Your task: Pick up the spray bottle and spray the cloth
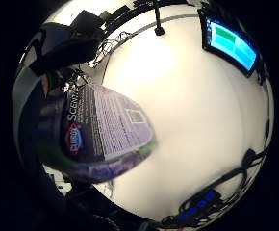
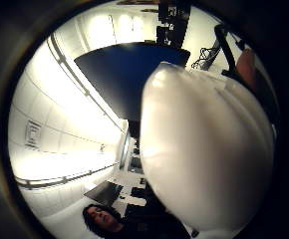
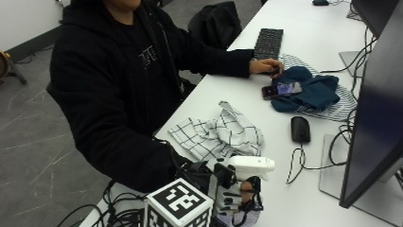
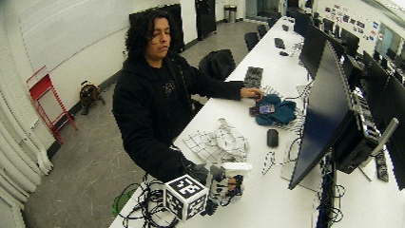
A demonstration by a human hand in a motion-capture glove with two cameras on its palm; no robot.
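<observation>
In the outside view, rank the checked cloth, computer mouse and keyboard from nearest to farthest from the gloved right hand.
From the gloved right hand holding the spray bottle:
1. Checked cloth, crumpled just beyond it.
2. Computer mouse, farther on, toward the monitor.
3. Keyboard, at the far end.

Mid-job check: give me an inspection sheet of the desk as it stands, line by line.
Surface: white desk, long, shared with other workstations.
Job's things: spray bottle upright at the near end, white trigger head on top; checked cloth crumpled just beyond it, apart from the bottle.
Clutter: mouse, keyboard, phone lying on a blue cloth, monitor.
Grippers: gloved right hand grips the bottle; bare left hand rests by the keyboard.
Cables: mouse cable loops on the desk; a tangle hangs off the near edge.
Surroundings: grey floor, backpack behind the person.
</observation>
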